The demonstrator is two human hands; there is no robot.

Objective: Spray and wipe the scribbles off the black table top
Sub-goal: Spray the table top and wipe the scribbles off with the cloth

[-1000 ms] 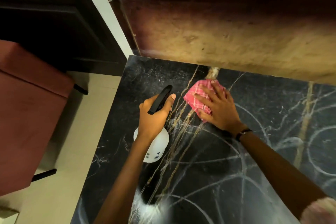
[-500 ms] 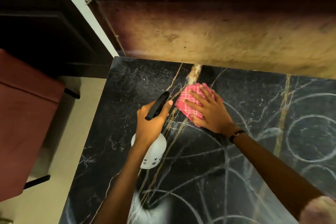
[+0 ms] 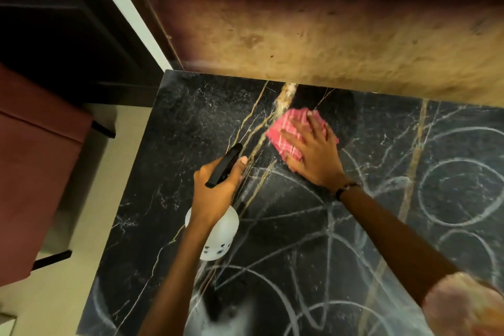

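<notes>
The black marble table top point(image 3: 174, 166) carries white chalk scribbles point(image 3: 461, 194), circles and crossing lines, over its middle and right. My left hand point(image 3: 215, 194) grips a spray bottle point(image 3: 218, 237) with a white body and black trigger head, held just above the table near its left part. My right hand point(image 3: 313, 155) presses flat on a folded pink checked cloth point(image 3: 286, 133) near the table's far edge. The patch around the cloth looks darker and free of chalk.
A worn brown wooden panel point(image 3: 327, 35) rises directly behind the table's far edge. To the left, beyond the table's edge, stands a reddish-brown seat point(image 3: 32, 161) on a pale floor point(image 3: 81, 267), with dark furniture point(image 3: 54, 22) behind it.
My right hand has slid the cloth a little away from me toward the far edge. The left hand keeps the bottle in much the same place. The camera view has shifted.
</notes>
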